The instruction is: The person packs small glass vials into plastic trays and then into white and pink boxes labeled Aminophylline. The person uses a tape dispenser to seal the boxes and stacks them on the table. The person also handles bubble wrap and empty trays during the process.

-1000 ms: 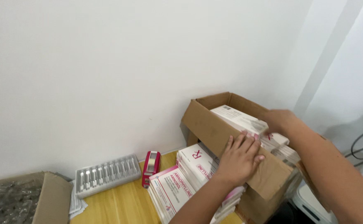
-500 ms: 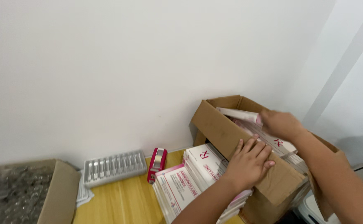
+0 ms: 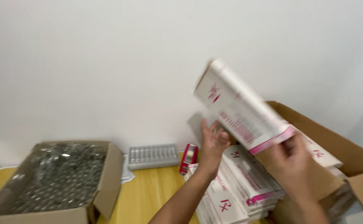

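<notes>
My right hand (image 3: 295, 159) grips the lower end of a stack of flat white-and-pink cartons (image 3: 239, 105), held tilted in the air above the table. Fingers spread, my left hand (image 3: 213, 143) reaches up beside the stack's lower edge, and I cannot tell whether it touches it. Under both hands a pile of the same white-and-pink cartons (image 3: 235, 186) leans against an open brown cardboard box (image 3: 343, 153) at the right, which holds more of them.
Another open cardboard box (image 3: 107, 182) at the left is filled with small clear vials. A grey tray of vials (image 3: 153, 155) and a red tape dispenser (image 3: 189, 158) lie by the white wall on the yellow wooden table (image 3: 152, 195).
My right hand has lifted a stack of cartons out of the brown box and up into the air. My left hand has left the box's edge and risen. The view has shifted left.
</notes>
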